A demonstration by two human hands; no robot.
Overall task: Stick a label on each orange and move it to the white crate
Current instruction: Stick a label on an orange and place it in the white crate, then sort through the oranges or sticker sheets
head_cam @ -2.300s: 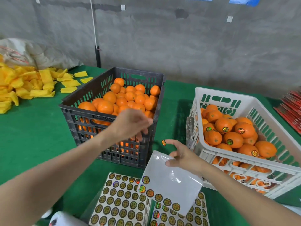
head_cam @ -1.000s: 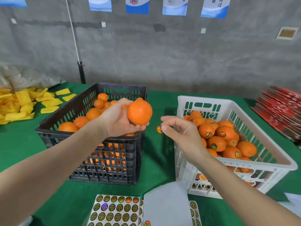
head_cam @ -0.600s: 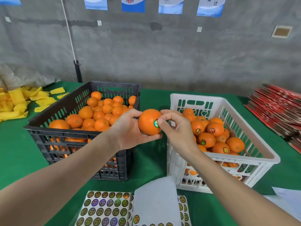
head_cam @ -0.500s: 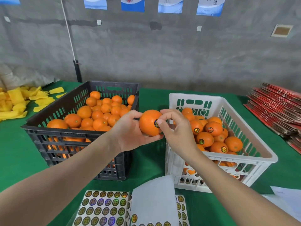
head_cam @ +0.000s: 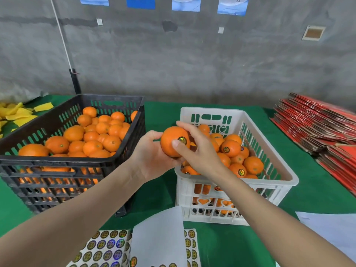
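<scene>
Green cloth point(head_cam: 317, 191) covers the table. Nearest the viewer lie sticker sheets point(head_cam: 104, 247) of round foil labels, partly overlaid by a blank white backing sheet point(head_cam: 158, 236). A sheet of white paper point(head_cam: 331, 226) lies at the near right.

Behind these stand two crates, near each other but apart. The black crate point(head_cam: 57, 162) on the left holds unlabelled oranges point(head_cam: 90, 135). The white crate point(head_cam: 273, 189) on the right holds labelled oranges point(head_cam: 230, 148). The right forearm and hand cross the white crate's near-left corner and hide some of that fruit.

The orange point(head_cam: 170, 141) is held in the air above the near-left corner of the white crate, higher than its rim. The left hand point(head_cam: 152, 160) cups it from below and the left, thumb on its upper left side and fingers curled underneath. The right hand point(head_cam: 200, 151) grips it from the right: the thumb is pressed on its front and the forefinger arches over its top.

The fruit is bright, smooth and unmarked. One round label point(head_cam: 182, 140), gold on dark, sits flat on it just right of the right thumb tip. That labelled face points toward the viewer and slightly right. The fruit looks nearly round, with no plain long axis. Its stem end cannot be seen.

Farther off, flat red cartons point(head_cam: 317, 128) are stacked at the right and yellow pieces point(head_cam: 17, 112) lie at the left. A grey wall point(head_cam: 192, 64) closes the rear.
</scene>
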